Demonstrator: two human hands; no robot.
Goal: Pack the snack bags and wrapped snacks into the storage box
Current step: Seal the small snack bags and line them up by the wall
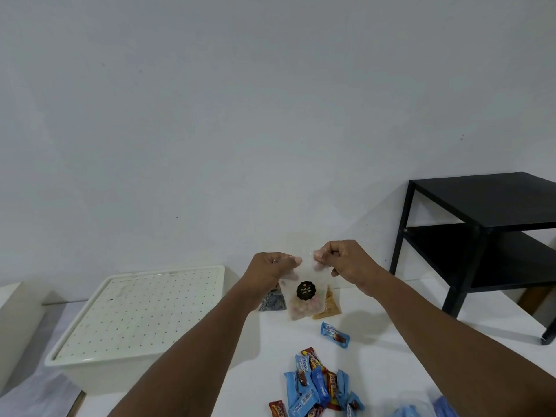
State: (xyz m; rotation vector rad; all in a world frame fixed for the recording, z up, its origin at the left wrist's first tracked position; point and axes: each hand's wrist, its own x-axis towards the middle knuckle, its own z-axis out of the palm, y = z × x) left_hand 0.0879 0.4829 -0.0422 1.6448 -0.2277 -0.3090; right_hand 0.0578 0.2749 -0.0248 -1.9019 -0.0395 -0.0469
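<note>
Beyond the wrapped snacks (316, 386), our left hand (270, 269) and right hand (346, 261) each pinch the top of the snack bag (305, 296)

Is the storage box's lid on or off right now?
On. The dotted lid lies flat over the cream storage box, covering its top.

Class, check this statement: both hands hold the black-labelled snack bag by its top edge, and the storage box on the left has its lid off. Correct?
No. The head view shows the lid on the storage box. The left hand and right hand do pinch the snack bag by its top edge.
</note>
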